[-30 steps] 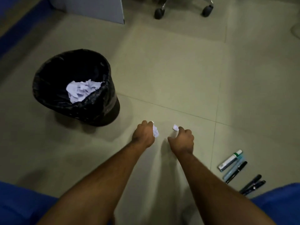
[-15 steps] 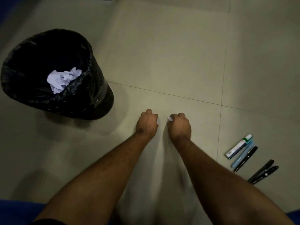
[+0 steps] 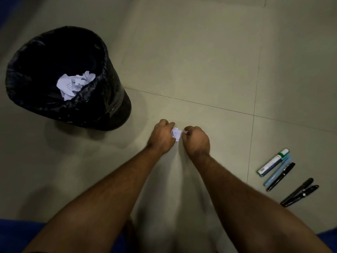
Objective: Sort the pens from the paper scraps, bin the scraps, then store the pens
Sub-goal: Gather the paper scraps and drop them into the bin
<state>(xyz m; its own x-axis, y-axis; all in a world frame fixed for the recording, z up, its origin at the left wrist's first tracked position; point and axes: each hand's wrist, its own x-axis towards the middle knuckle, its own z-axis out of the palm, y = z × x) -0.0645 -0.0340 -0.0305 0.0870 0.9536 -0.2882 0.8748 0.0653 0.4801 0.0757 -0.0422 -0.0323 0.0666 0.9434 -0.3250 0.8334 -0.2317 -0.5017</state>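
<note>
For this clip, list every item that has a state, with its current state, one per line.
Black-lined round bin: upright, open, crumpled white paper inside.
Small white paper scrap: gripped by the left hand.
Right hand: pinching a tiny white paper bit.
White-and-green marker, light-blue pen, three black pens: lying on the floor, capped.

the left hand (image 3: 162, 136) and right hand (image 3: 196, 139), apart a second ago with a scrap each, have closed in side by side. a crumpled paper scrap (image 3: 176, 133) now shows between them, seemingly gripped by the left; the right pinches a smaller bit.
</note>
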